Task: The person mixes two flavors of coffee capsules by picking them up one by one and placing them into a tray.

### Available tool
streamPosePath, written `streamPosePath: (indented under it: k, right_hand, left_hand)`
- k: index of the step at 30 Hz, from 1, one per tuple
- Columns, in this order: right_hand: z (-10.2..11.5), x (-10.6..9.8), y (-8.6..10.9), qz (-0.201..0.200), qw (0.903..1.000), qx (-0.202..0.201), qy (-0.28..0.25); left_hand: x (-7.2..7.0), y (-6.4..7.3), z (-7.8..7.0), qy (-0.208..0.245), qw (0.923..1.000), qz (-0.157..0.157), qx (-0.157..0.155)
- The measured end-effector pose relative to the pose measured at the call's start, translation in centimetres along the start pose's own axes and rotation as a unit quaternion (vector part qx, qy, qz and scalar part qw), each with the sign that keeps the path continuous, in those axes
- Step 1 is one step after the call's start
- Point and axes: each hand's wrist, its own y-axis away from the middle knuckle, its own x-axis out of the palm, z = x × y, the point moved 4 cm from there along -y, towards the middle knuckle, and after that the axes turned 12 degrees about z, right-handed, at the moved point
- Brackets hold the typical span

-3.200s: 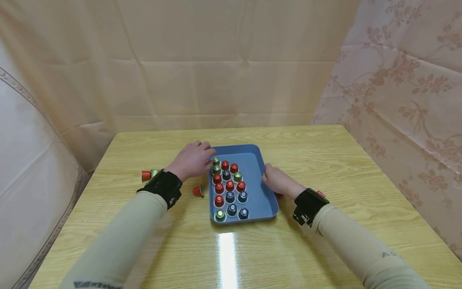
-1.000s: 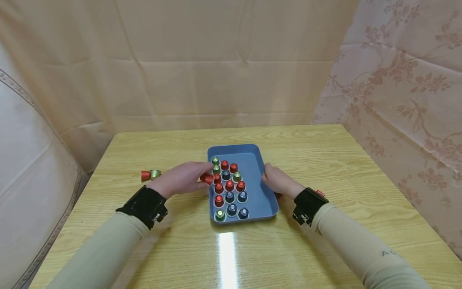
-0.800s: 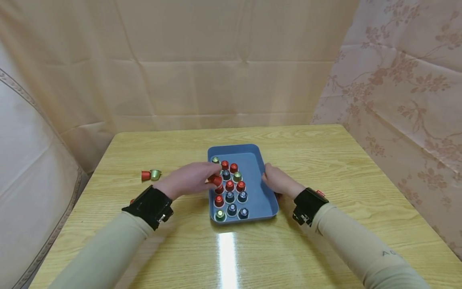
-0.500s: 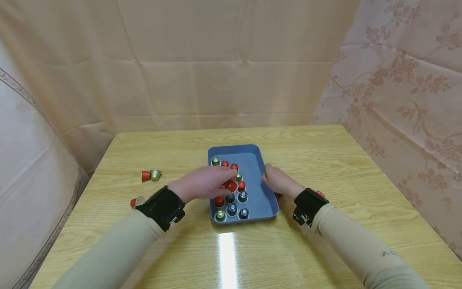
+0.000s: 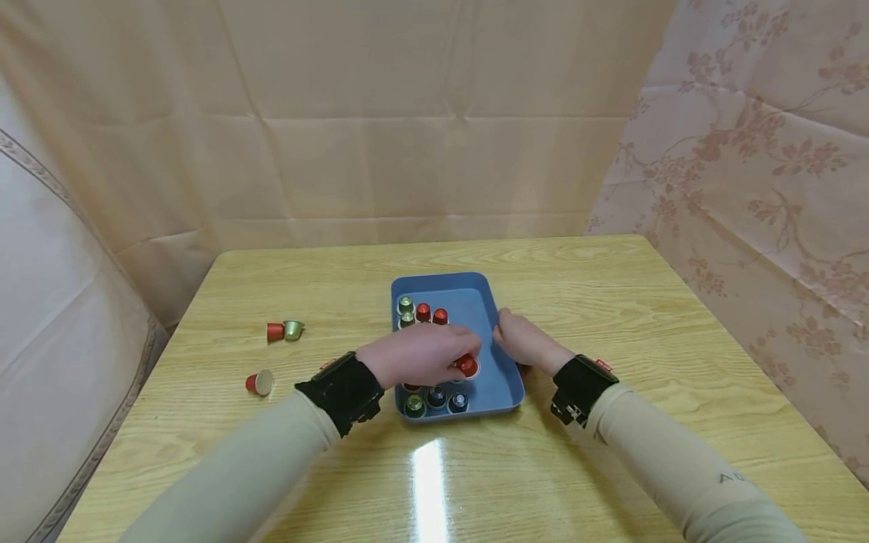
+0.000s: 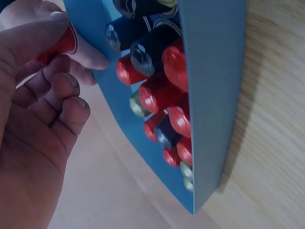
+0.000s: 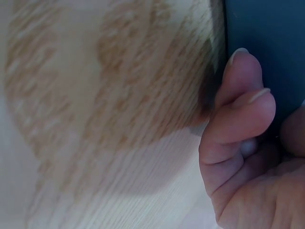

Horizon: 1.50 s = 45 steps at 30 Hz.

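My left hand pinches a red coffee capsule over the right part of the blue tray. In the left wrist view the capsule sits between thumb and fingers, its rim facing the tray's interior. Red, green and dark blue capsules stand in rows along the tray's left side, the middle ones hidden by my left hand in the head view. At the tray's right wall, my right hand grips the edge; the right wrist view shows its curled fingers against the tray's outer side.
Left of the tray, a red capsule and a green capsule lie touching on the wooden table. Nearer me lies another red capsule on its side, its pale lid facing right. Curtains hang behind the table.
My left hand has picked up the red capsule from the table beside the tray and carried it rightward over the rows. My right hand and the tray have barely moved.
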Motion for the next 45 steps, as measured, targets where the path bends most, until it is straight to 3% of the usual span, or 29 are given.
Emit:
streamPosePath:
  k: [10, 17, 22, 38, 45]
  right_hand:
    - [0.0, 0.1, 0.3, 0.009, 0.9998, -0.006, -0.018]
    - [0.1, 0.0, 0.2, 0.003, 0.9998, -0.010, -0.018]
    - [0.0, 0.1, 0.2, 0.010, 0.9996, -0.004, -0.025]
    - [0.3, 0.0, 0.4, -0.005, 0.9996, -0.021, -0.016]
    - [0.4, -0.2, 0.4, -0.008, 0.9996, -0.024, -0.010]
  left_hand:
    - [1.0, -1.5, -0.8, -0.018, 0.9994, 0.016, 0.023]
    - [1.7, -2.0, -1.4, -0.093, 0.9943, 0.032, 0.040]
    - [1.9, -2.0, -1.4, -0.122, 0.9907, 0.038, 0.046]
    - [2.1, -2.2, -1.7, -0.119, 0.9899, 0.037, 0.068]
    - [2.4, -2.2, -1.8, -0.120, 0.9898, 0.046, 0.060]
